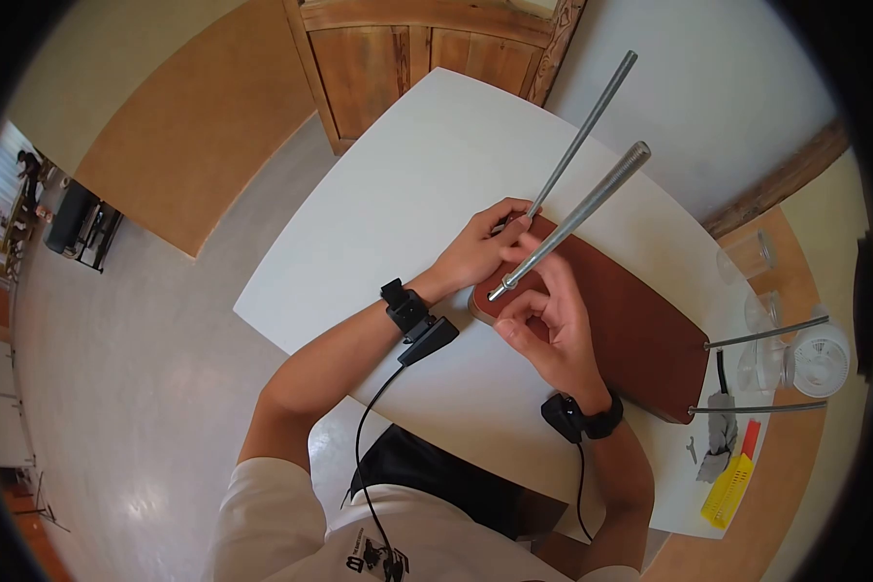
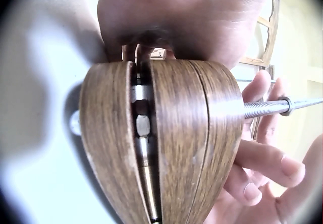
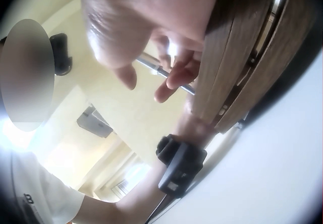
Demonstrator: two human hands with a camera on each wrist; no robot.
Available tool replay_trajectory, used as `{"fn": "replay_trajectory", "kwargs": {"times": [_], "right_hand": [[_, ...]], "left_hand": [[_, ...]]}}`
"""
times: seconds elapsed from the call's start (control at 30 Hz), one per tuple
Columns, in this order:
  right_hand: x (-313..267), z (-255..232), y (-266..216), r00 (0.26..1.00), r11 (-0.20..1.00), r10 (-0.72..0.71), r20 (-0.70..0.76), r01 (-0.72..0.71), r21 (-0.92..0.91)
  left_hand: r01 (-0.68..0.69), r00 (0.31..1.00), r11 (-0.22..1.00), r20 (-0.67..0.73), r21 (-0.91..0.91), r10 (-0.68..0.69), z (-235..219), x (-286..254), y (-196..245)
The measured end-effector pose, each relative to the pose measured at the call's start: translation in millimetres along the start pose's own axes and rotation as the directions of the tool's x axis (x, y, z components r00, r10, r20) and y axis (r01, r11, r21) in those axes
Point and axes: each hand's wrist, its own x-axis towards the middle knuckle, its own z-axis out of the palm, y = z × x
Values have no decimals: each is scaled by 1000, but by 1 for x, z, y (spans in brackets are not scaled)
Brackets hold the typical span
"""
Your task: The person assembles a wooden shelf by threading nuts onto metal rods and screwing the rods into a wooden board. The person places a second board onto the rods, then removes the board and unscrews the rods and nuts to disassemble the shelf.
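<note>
A slab with a reddish-brown top (image 1: 621, 320) and layered wooden sides (image 2: 176, 128) lies on the white table. Two long threaded rods rise from its left end, a near rod (image 1: 592, 204) and a far rod (image 1: 592, 121). My left hand (image 1: 477, 250) grips the slab's end edge, with its fingers close to the far rod's base. Beside the near rod, my right hand (image 1: 558, 325) hovers with loosely bent fingers spread around a nut (image 2: 286, 106) on the thread, holding nothing. Metal fittings (image 2: 143, 125) show in the gap between the wooden layers.
Two thin rods (image 1: 766, 333) stick out from the slab's right end. Near them are clear jars (image 1: 747, 254), a white round fan-like object (image 1: 819, 360), a grey cloth (image 1: 719, 432), a small wrench (image 1: 692, 449) and a yellow basket (image 1: 727, 493). A wall borders the table's far right.
</note>
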Motion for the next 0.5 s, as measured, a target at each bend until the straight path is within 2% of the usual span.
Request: {"fn": "replay_trajectory", "kwargs": {"times": [0.03, 0.1, 0.17, 0.23, 0.27, 0.3, 0.33, 0.37, 0.43, 0.47, 0.5], "right_hand": [[0, 3, -2, 994, 996, -37, -104, 44, 71], [-1, -2, 7, 996, 998, -37, -78, 40, 45], [-1, -9, 10, 998, 999, -36, -54, 37, 21], [-1, -14, 6, 986, 996, 88, 140, -86, -19], [-2, -12, 4, 987, 996, 87, 136, -85, -19], [-2, -6, 1, 996, 997, 58, 64, -61, 39], [-2, -2, -1, 999, 995, 33, -8, -32, 95], [-1, 0, 0, 999, 995, 32, -9, -31, 95], [0, 2, 5, 988, 991, -46, -148, 64, 121], [-1, -2, 7, 988, 991, -44, -149, 63, 122], [-2, -9, 8, 998, 996, 38, -52, -34, 86]], "left_hand": [[-7, 1000, 1000, 10, -28, 7, 1, -1, 1], [-15, 1000, 998, 21, -55, 16, 1, -1, 1], [1, 1000, 1000, -14, 13, 0, 0, 1, 0], [21, 1000, 1000, -11, 14, -20, 0, 0, 3], [40, 999, 999, -10, 15, -40, 1, -1, 5], [40, 999, 999, -6, 16, -40, 1, -1, 4], [-3, 1000, 1000, -2, 4, 3, 2, -1, 4], [-45, 999, 999, 1, -8, 45, 2, -2, 6], [-8, 1000, 1000, -1, 9, 8, 3, -4, 11], [29, 1000, 999, -5, 25, -29, 4, -5, 14], [30, 1000, 999, -6, 24, -29, 3, -4, 10]]}}
